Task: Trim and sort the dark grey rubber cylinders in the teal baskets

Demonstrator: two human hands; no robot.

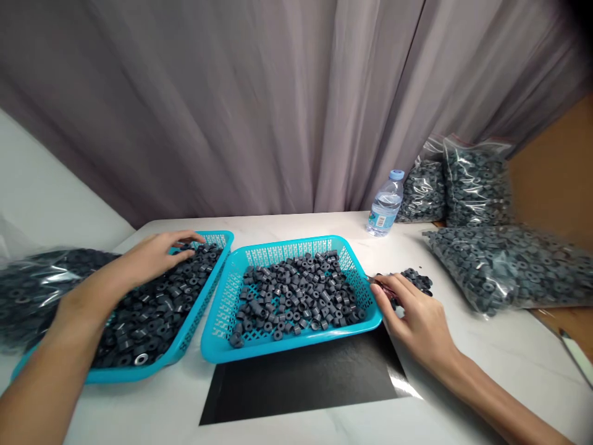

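My left hand [162, 254] hangs over the far part of the left blue basket [204, 315], thumb and fingers apart. The basket is heaped with small dark grey ring-shaped plastic pieces [157, 312]; one paler ring [141, 359] lies near its front. A second blue basket [291, 347] stands in the middle, with similar pieces [296, 293] spread over its mesh floor. Beside its right rim, my right hand [417, 315] pinches a small tool with a thin metal tip and a reddish handle [382, 284], mostly hidden by the fingers. Behind that hand lies a loose pile of dark pieces [419, 281].
A water bottle [385, 204] stands at the back. Clear bags of grey pieces [479, 185] stand and lie [532, 266] at right; another bag [37, 290] is at far left. A black sheet [301, 386] lies under the middle basket. A pale-handled tool [577, 355] lies at far right.
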